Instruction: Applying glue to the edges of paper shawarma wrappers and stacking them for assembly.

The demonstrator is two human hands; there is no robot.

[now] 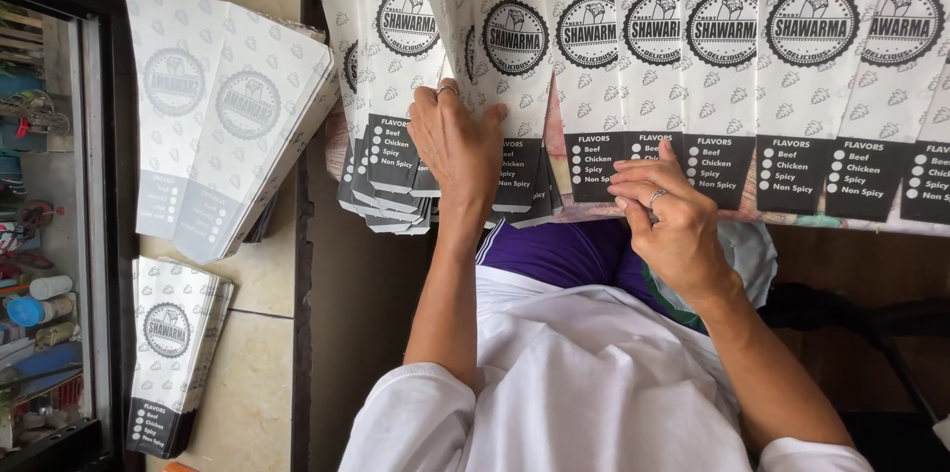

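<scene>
At the desk edge, your left hand [457, 141] presses flat, fingers spread, on the fanned paper sleeves [396, 86]; your right hand [668, 215] pinches one sleeve's [648, 145] dark end. Many sleeves lie spread; two stacks [223, 136] wait aside.

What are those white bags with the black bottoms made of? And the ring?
Bags: look like thin matte paper, since they lie flat, creased and fanned like sheets, with printed ink patterns. Ring on the right hand: probably metal, since it looks silvery and a bit shiny, though it is too small to be sure.
</scene>
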